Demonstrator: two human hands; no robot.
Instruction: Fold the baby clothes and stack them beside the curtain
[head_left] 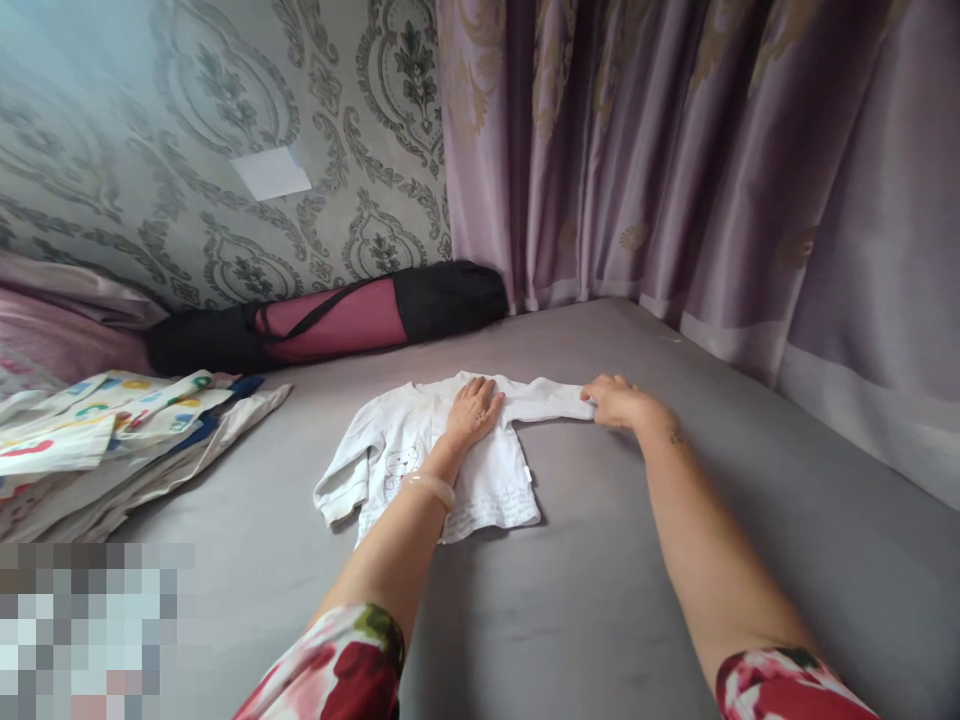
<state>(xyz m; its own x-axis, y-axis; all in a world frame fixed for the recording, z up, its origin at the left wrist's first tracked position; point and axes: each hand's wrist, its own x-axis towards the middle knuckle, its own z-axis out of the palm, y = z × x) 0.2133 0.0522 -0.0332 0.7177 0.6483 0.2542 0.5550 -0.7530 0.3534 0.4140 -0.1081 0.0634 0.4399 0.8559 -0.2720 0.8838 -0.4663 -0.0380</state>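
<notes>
A small white long-sleeved shirt [491, 485] lies spread on the grey bed sheet [600, 600], with a line drawing on its front and faint print along the hem. My left hand [474, 408] rests flat on the upper chest of the shirt, fingers spread, pressing it to the sheet. At the end of the shirt's right-hand sleeve, my right hand [616, 400] pinches the cuff and holds the sleeve stretched out sideways. The other sleeve bends down toward the left. My left forearm covers part of the drawing and the hem.
A pile of folded clothes [172, 430] lies on the left of the bed. Behind the shirt a long black and maroon bag [337, 318] rests against the patterned wall [375, 200]. Purple curtains [637, 150] hang down to the bed's far right edge. The lower left corner is pixelated.
</notes>
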